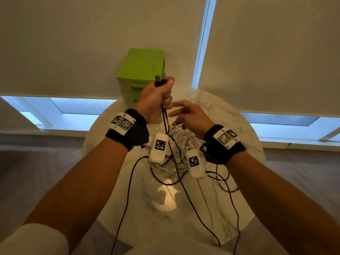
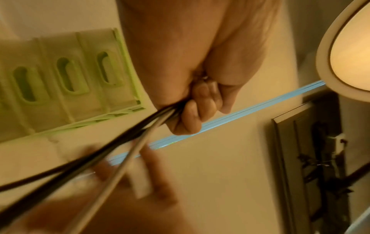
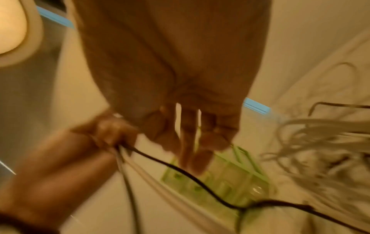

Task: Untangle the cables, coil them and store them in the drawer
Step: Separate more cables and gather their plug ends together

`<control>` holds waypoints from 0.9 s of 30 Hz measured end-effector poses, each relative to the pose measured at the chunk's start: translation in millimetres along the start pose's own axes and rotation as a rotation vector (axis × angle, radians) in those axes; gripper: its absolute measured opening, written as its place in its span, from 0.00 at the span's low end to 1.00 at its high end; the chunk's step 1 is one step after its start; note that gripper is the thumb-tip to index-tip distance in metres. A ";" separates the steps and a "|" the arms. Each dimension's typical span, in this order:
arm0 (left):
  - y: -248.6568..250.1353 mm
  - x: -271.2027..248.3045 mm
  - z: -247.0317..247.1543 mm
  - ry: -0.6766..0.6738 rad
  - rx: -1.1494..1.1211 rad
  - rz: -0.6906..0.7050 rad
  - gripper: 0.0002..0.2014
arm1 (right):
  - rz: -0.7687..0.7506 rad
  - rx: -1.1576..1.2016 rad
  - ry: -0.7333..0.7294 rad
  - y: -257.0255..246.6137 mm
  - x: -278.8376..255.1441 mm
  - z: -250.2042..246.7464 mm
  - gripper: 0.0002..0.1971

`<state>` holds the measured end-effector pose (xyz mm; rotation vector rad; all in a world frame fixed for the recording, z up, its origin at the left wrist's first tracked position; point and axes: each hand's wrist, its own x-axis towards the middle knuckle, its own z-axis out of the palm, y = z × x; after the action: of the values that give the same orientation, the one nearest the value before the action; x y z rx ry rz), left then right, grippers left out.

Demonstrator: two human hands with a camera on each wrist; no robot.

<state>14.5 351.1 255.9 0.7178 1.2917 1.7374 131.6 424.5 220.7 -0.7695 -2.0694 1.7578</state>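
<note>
near strands: thin black cable (image 1: 127, 199) runs in long slack loops over the front of the round marble table (image 1: 244, 214) and off its near edge; it looks light and limp, so it should follow wherever an end is pulled.
tangle: white cables (image 1: 184, 138) lie heaped mid-table, with black strands crossing through them; which strand goes over which cannot be told.
white blocks: two white blocks with square markers (image 1: 159, 147) sit over the tangle below the wrists; whether they rest on the cables or hang from the wrists is unclear.
right hand: right hand (image 1: 191, 116) hovers above the heap, fingers (image 3: 188, 152) spread and nearly straight, holding nothing; it is blurred in every view.
left hand: left hand (image 1: 156, 100) is raised in a fist, fingers (image 2: 192, 114) curled tight round a bunch of black and grey strands, with dark plug ends (image 1: 160, 80) sticking out above the thumb.
held bunch: the strands (image 2: 124, 142) run taut from the fist down toward the heap.
handling: soft, thin and probably a little slick; a hard pull would likely tighten knots, and the plugs are the parts most likely to snag.
where to hold: best taken just behind a plug, with the free hand sliding along one strand to ease it out of the heap.
drawer unit: green drawer unit (image 1: 142, 70) stands at the far side of the table, behind the left hand; its drawers (image 2: 68, 76) appear closed.
</note>
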 end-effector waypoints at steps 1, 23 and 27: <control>7.4 -2.5 0.6 -0.037 -0.027 0.021 0.05 | 0.057 -0.114 -0.139 11.8 -1.3 4.3 0.20; 3.0 -16.4 -21.2 0.001 0.500 -0.067 0.07 | -0.410 -0.491 -0.018 -40.6 -0.3 -34.5 0.07; -13.0 -18.3 -7.5 -0.075 0.568 -0.058 0.06 | -0.543 -0.345 -0.034 -65.1 -11.6 -26.7 0.07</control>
<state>20.9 333.2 241.9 1.0364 1.7543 1.2822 143.3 432.8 290.5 -0.2141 -2.3481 1.1461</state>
